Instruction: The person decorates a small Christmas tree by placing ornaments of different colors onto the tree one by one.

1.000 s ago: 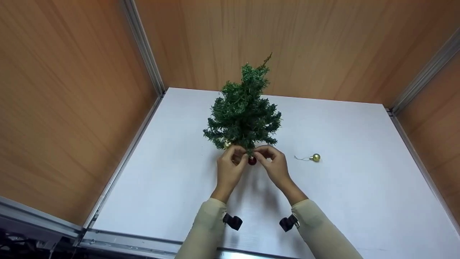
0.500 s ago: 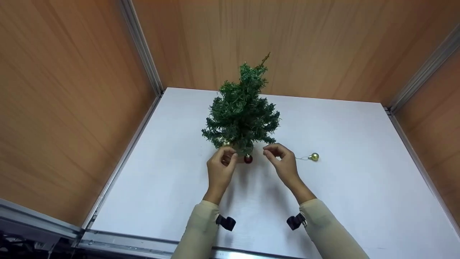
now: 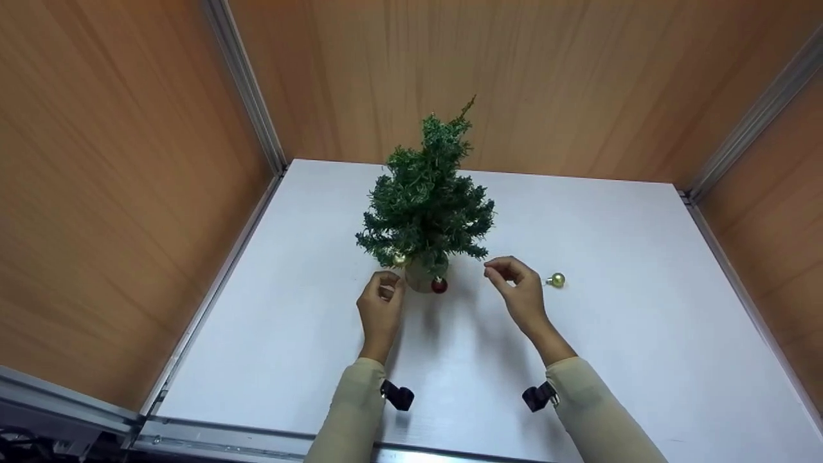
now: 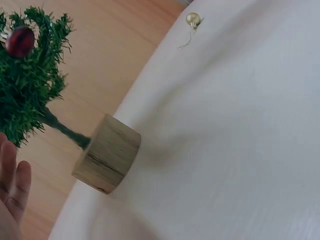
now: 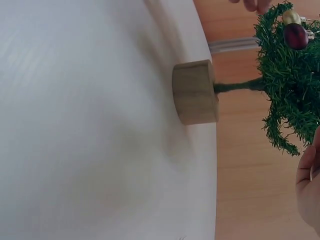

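A small green artificial Christmas tree (image 3: pixel 427 199) stands on a round wooden base (image 4: pixel 110 152). From its front lower branch hangs a dark red bauble (image 3: pixel 439 285). A gold bauble (image 3: pixel 399 260) hangs a little to the left of it. My left hand (image 3: pixel 380 312) is just in front of the tree on the left, its fingers bent loosely around nothing. To the right of the tree, my right hand (image 3: pixel 522 296) is held above the table, thumb and forefinger near each other with nothing visible between them. Both hands are apart from the red bauble.
A loose gold bauble (image 3: pixel 557 280) with a thin string lies on the white table (image 3: pixel 617 360), just beyond my right hand. Wooden panels (image 3: pixel 482 83) enclose the back and sides, with metal rails (image 3: pixel 247 83) at the corners.
Both hands have let go at the red bauble and drawn apart, the left one leftward, the right one rightward. The red bauble stays hanging on the branch, and the wooden base shows more.
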### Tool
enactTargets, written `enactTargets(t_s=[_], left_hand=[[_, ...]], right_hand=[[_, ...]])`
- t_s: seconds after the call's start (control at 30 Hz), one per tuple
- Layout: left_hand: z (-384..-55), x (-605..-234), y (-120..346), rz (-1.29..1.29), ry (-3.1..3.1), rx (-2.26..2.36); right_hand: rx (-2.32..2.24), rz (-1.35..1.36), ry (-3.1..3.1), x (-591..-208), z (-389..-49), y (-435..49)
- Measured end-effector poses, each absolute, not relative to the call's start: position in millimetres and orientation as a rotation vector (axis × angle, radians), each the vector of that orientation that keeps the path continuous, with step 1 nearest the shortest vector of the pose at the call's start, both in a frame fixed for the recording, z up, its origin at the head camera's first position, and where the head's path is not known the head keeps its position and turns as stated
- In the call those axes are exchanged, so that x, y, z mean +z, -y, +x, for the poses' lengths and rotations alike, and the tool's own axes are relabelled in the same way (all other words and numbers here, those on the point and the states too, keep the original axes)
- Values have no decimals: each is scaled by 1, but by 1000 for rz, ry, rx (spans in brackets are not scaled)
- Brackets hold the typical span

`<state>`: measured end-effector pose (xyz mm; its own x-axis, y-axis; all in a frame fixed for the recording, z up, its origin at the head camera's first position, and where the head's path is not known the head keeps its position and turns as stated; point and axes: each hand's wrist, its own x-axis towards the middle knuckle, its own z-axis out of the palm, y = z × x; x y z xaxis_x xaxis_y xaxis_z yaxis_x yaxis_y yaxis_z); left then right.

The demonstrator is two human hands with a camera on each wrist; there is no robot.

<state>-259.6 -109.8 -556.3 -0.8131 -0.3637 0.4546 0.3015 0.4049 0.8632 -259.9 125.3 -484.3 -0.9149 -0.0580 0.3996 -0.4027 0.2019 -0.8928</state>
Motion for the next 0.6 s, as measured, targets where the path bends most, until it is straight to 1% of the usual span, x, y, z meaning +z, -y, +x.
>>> enactTargets(t_s=[0.4, 0.6], left_hand=[[-271, -554, 112, 254, 2063, -1788], [-275, -549, 111, 252, 2043, -1822]], right_hand=[[1761, 408, 2211, -487, -260, -133], [1724, 351, 2236, -491, -263, -144]])
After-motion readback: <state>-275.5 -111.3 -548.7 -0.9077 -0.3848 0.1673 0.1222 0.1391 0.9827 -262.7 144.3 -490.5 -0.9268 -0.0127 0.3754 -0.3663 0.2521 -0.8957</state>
